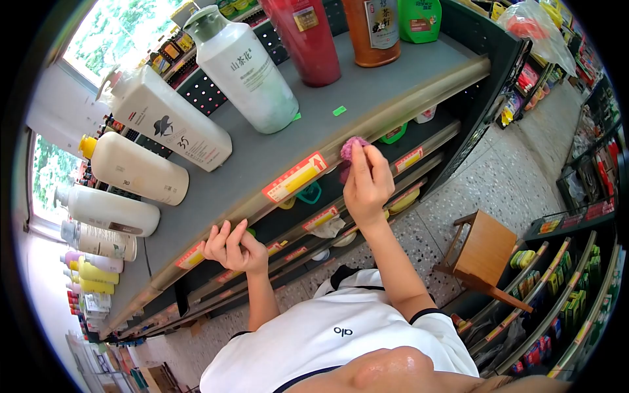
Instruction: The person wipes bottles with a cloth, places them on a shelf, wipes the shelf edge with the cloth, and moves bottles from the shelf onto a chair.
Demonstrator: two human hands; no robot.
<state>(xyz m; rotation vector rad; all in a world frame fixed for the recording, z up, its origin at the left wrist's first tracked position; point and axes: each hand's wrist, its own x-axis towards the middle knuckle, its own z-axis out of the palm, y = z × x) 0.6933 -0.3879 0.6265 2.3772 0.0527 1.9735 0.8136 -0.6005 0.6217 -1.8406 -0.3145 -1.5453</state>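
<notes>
Head view: nearest, in front of the top shelf (386,88), is the wearer's white shirt (295,334), lettered "alo". Past it, the left hand (237,247) is raised at the front edge of the top shelf, its fingers loosely curled and a little apart, with nothing visible in its grip; whether the fingertips touch the edge I cannot tell. Farther right along that edge, the right hand (368,185) is clamped on a pink cloth (352,148), which bunches out past the fingertips at the front of the top shelf. Between the two hands, a red-and-yellow price label (295,177) sits on the same edge.

On the top shelf, behind the edge, a small green sticker (339,111) lies flat. Around and behind it stand a white pump bottle (242,72), a square-sided white bottle (171,118), a yellow-capped cream bottle (141,167), a red bottle (304,42) and an amber bottle (363,33).

On the floor to the right of the top shelf stands a wooden stool (488,249). Beyond the top shelf's right end hangs a clear plastic bag (540,36); behind its left part, a window (124,33) shows greenery.
</notes>
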